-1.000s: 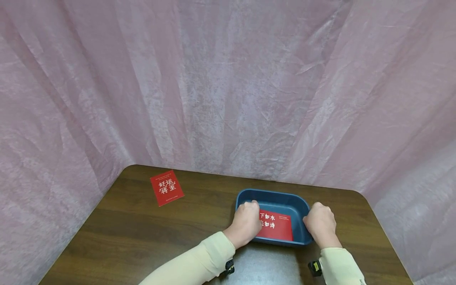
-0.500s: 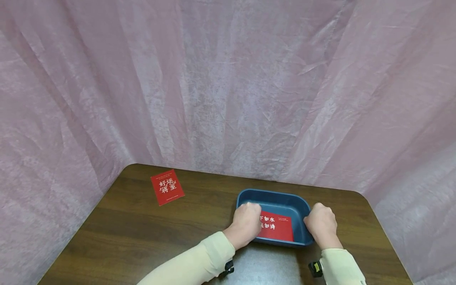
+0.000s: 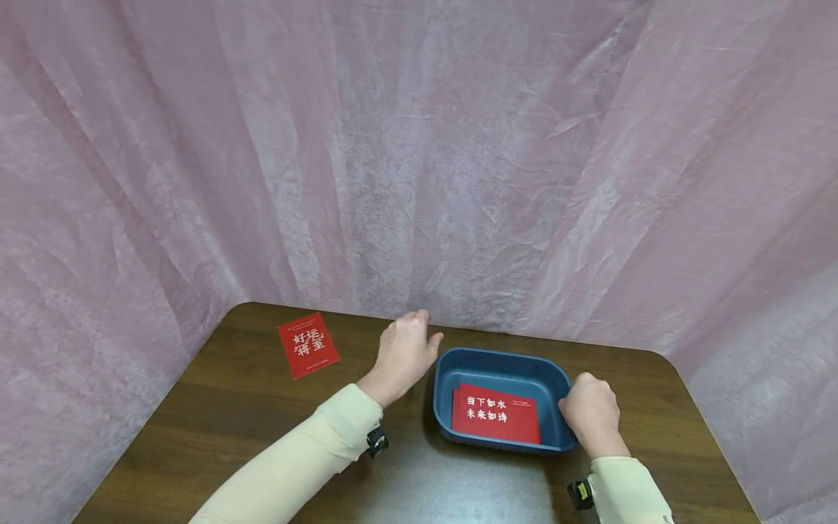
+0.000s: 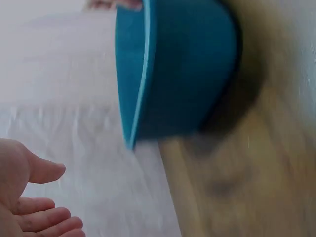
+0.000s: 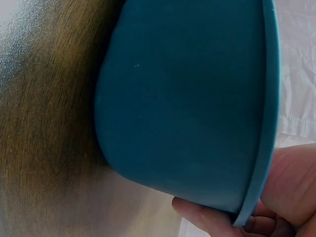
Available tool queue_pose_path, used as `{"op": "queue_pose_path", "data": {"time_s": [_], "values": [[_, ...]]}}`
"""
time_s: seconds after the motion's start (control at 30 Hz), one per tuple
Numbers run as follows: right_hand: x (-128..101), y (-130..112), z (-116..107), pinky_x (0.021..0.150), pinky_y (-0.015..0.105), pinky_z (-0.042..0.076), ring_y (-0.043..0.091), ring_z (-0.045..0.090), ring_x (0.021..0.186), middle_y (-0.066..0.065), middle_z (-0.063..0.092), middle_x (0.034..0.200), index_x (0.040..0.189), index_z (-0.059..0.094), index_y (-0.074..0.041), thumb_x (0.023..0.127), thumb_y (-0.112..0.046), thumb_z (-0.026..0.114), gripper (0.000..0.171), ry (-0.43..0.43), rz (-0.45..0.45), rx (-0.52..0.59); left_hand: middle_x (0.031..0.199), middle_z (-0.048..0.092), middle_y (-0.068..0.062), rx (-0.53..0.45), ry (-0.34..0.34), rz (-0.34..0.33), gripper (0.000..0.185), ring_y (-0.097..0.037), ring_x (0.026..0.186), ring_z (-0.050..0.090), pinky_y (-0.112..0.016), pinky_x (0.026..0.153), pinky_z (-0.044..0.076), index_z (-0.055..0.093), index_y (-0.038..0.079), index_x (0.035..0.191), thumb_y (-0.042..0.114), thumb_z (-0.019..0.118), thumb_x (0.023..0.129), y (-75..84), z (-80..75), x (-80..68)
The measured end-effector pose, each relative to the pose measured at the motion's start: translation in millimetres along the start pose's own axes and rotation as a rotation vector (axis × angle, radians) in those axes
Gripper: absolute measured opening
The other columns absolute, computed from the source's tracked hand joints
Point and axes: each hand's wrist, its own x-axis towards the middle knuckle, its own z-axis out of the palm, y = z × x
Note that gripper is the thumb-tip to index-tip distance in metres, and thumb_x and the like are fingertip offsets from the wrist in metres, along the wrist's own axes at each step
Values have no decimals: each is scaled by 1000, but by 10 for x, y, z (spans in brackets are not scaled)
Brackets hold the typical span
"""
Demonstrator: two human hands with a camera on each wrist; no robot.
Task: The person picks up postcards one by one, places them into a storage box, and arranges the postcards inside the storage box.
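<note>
the left hand [image 3: 404,351] has lifted off the blue tray [image 3: 500,364], fingers loose and empty, uncovering the red card [image 3: 496,413] inside. the right hand [image 3: 591,413] still grips the tray's rim.

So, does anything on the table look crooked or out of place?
Only slightly: one red card lies alone and tilted on the table, apart from the blue tray, where another red card lies. Nothing looks spilled or damaged.
</note>
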Motion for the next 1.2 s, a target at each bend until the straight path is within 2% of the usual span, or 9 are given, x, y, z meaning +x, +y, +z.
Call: {"op": "queue_pose_path", "data": {"time_s": [0.13, 0.23, 0.43, 0.53, 0.73, 0.87, 1.03, 1.2], "values": [[3, 11, 3, 42, 37, 43, 28, 55, 56, 17, 58, 64, 69, 59, 2, 77, -10, 60, 15, -3, -4, -1, 94, 68, -6, -18, -12, -100, 32, -25, 85, 66, -41, 66, 53, 64, 10, 103, 31, 72, 79, -331, -88, 136], [-6, 15, 6, 42, 37, 44, 28, 55, 55, 17, 58, 63, 70, 59, 3, 78, -10, 60, 15, -11, -1, -1, 101, 68, -8, 6, -21, -150, 40, -28, 92, 64, -44, 73, 52, 63, 10, 108, 33, 74, 78, -601, -155, 197], [-20, 9, -9, 42, 37, 44, 28, 54, 55, 17, 58, 63, 72, 59, 4, 78, -9, 60, 14, -12, 5, 2, 100, 66, -14, 57, 12, -184, 46, -36, 95, 60, -49, 80, 47, 61, 5, 107, 37, 75, 77, -1124, -192, 243], [-23, 5, -19, 43, 37, 44, 27, 54, 55, 16, 58, 63, 71, 59, 3, 78, -9, 60, 14, -13, 5, 4, 102, 65, -16, 67, -3, -200, 44, -38, 98, 58, -52, 83, 45, 61, 3, 108, 36, 72, 80, -1345, -184, 237], [-31, 0, -18, 42, 35, 43, 26, 54, 55, 14, 56, 60, 68, 59, 1, 77, -10, 61, 15, -10, 13, 6, 117, 58, -20, 73, -120, -234, 55, -41, 111, 51, -58, 91, 40, 54, 0, 119, 36, 70, 81, -1714, -148, 184], [-33, -6, -22, 42, 35, 43, 27, 53, 55, 15, 56, 60, 67, 58, 1, 77, -9, 61, 15, -3, 10, 7, 121, 54, -22, 77, -203, -255, 63, -41, 112, 49, -57, 93, 39, 50, -2, 123, 40, 70, 82, -1940, -94, 102], [-34, -12, -23, 42, 37, 44, 27, 54, 55, 16, 57, 62, 69, 59, 2, 77, -10, 61, 15, -1, 7, 0, 128, 47, -25, 72, -293, -287, 59, -44, 119, 43, -57, 98, 37, 43, -4, 129, 33, 63, 88, -2201, -39, -8], [-32, -14, -32, 43, 37, 45, 27, 55, 55, 17, 59, 63, 72, 61, 4, 77, -10, 63, 15, -3, 16, -6, 141, 35, -28, 88, -382, -309, 62, -45, 134, 27, -61, 107, 23, 34, -4, 138, 29, 56, 90, -2388, -2, -92]]}}
